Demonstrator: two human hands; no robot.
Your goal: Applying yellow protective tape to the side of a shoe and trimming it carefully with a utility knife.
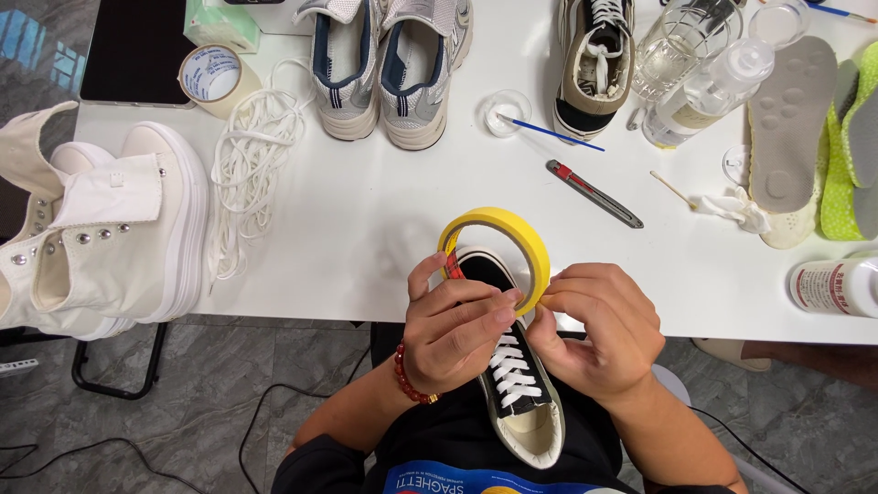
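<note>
Both hands meet at the table's edge, right over the lap. The left hand (455, 322) curls its fingers round the near side of the bright yellow roll of masking tape (497, 249), thumb up against the ring, holding it upright. The right hand (599, 329) pinches thumb and forefinger at the roll's outer rim, apparently on the tape's edge. Light, stiff hoop with thin, tearable paper tape, I'd say: best gripped across the ring, end lifted with a nail. Beneath sits a black canvas sneaker with white laces (517, 380), toe tucked behind the roll. A grey utility knife (594, 193) lies well apart on the white table (366, 220).
</note>
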